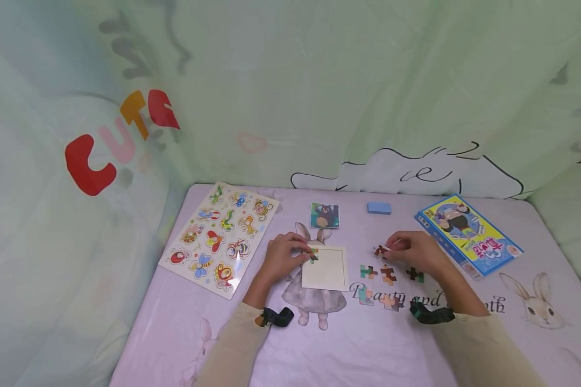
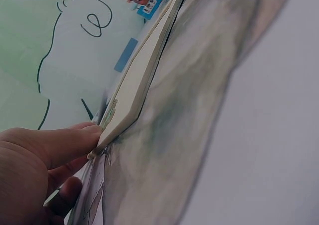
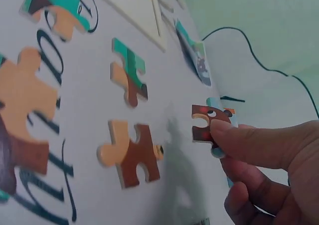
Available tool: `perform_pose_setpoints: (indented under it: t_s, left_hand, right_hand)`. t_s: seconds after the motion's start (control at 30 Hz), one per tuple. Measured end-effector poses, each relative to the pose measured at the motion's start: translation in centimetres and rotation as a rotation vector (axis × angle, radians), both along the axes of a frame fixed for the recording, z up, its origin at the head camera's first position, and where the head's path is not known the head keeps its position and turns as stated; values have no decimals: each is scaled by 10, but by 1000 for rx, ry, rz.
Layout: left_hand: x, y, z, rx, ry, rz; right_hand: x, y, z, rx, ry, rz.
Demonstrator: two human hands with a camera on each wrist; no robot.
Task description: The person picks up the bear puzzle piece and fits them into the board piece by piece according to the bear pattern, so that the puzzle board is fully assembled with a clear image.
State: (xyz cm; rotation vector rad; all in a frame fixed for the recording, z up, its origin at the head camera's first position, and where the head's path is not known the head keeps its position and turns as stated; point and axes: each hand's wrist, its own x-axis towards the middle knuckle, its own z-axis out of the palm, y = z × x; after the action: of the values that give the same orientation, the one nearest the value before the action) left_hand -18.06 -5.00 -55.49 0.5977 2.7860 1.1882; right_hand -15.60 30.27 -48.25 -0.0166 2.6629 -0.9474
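Note:
A shallow wooden puzzle tray (image 1: 326,274) lies before me, with a green-and-brown jigsaw piece (image 1: 314,256) in its upper left corner. My left hand (image 1: 283,255) grips the tray's left edge beside that piece, thumb and fingertips at the rim in the left wrist view. Between thumb and fingers, my right hand (image 1: 416,250) pinches a brown jigsaw piece (image 3: 202,126) with a printed eye, raised over the table to the tray's right. Several loose pieces lie below it, among them a brown-and-tan one (image 3: 132,152) and a green-and-brown one (image 3: 129,70).
A bear picture card (image 1: 325,215) lies behind the tray, and a blue block (image 1: 379,208) sits right of it. An insect puzzle board (image 1: 220,239) occupies the table's left side. At the right lies a blue-and-yellow puzzle box (image 1: 469,234). Curtains hang behind the table.

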Motion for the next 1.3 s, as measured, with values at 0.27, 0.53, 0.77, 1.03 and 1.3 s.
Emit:
perform_pose_setpoints:
  t_s: [0.27,0.53,0.77,1.03,1.3]
  left_hand:
    - [0,0,1,-8,18,0]
    - [2,1,3,-5,15,0]
    - [2,1,4,-19,-1,7]
    - [2,2,5,-16,-15,11]
    - [2,1,4,-10,-3,9]
  right_hand:
    - [1,-25,3,-65,14,1]
    - [-2,-51,1,-126,23,2]
    - [-7,-71,-3,-164,51,11]
    - [-10,-91,-8,-202,31,-5]
    - [-13,-106,-15,-232,20,-34]
